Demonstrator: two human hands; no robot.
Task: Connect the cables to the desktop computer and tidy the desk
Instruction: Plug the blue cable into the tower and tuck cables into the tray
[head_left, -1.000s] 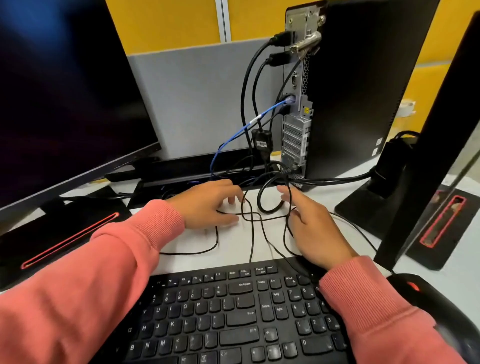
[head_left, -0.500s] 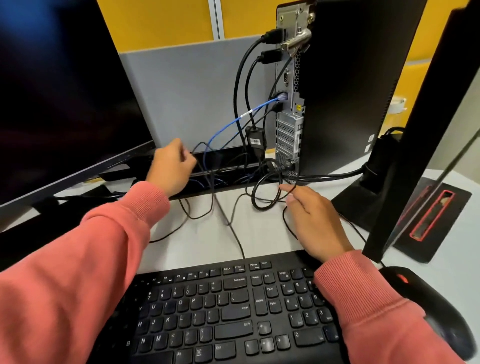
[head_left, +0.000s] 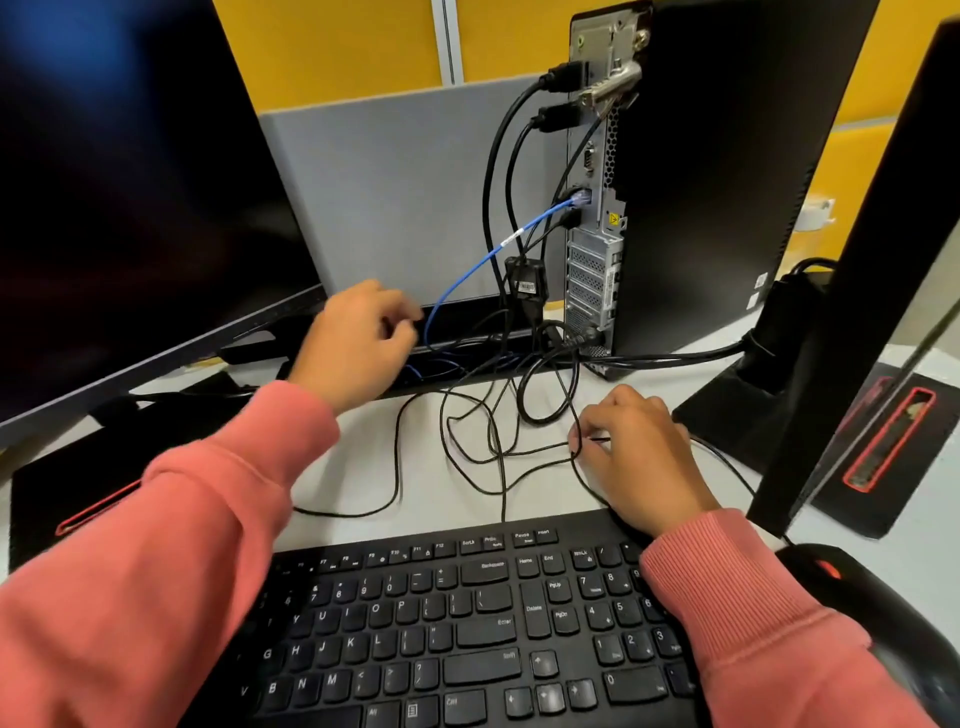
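Cables (head_left: 488, 441): thin black leads lie in a loose tangle on the white desk (head_left: 363, 467) between the keyboard (head_left: 467, 623) and the rear of the desktop computer (head_left: 727, 182). Thick black ones and a blue network cable (head_left: 483, 265) are already plugged into the back panel. Left hand (head_left: 358, 338) is up by the cable tray (head_left: 467, 332) behind the monitor (head_left: 130, 182), fingers curled; blurred, so can't tell if it grips a lead. Right hand (head_left: 639, 457) rests on the desk, fingertips pinching one thin black lead at the tangle's edge. My read: tidying step, feeding slack into the tray. Work one lead at a time, trace it from the plug, and pull gently so nothing yanks at the ports. Keep the right hand pinning the loops while the left draws slack. Mouse (head_left: 872, 613) lead should keep some free play.
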